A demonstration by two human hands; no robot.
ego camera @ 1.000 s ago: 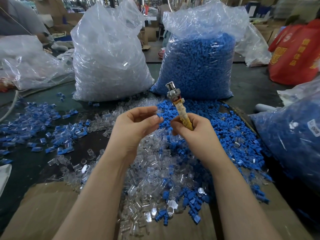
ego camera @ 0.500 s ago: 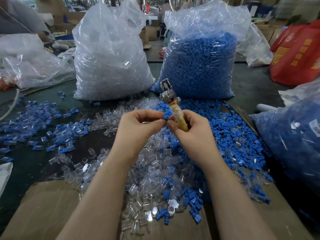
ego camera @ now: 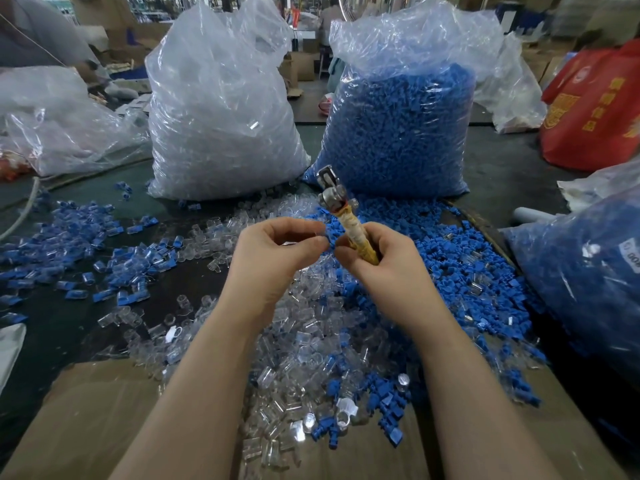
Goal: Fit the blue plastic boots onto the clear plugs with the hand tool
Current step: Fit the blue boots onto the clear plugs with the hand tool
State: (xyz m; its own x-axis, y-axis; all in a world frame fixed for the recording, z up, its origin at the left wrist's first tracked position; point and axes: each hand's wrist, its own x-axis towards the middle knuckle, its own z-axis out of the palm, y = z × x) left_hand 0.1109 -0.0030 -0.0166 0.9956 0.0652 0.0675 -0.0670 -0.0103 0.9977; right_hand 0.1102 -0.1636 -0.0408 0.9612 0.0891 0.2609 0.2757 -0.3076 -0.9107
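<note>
My right hand (ego camera: 381, 261) grips the hand tool (ego camera: 346, 216) by its yellowish wrapped handle, metal head pointing up and away. My left hand (ego camera: 277, 251) is curled beside it, fingertips pinching a small clear plug (ego camera: 320, 232) close to the right thumb. What else lies inside the left fingers is hidden. Below both hands lies a heap of loose clear plugs (ego camera: 304, 341). A heap of blue boots (ego camera: 450, 265) spreads to the right. Fitted blue-and-clear pieces (ego camera: 86, 244) are scattered at the left.
Two tall plastic sacks stand behind: clear plugs (ego camera: 221, 112) on the left, blue boots (ego camera: 398, 133) on the right. Another sack of blue parts (ego camera: 581, 278) lies at the right edge. A red bag (ego camera: 595, 109) sits far right. Cardboard (ego camera: 86, 427) covers the near table.
My hands came together; the left fingertips now meet the right thumb. The tool tilted a little to the left and stays in the right hand.
</note>
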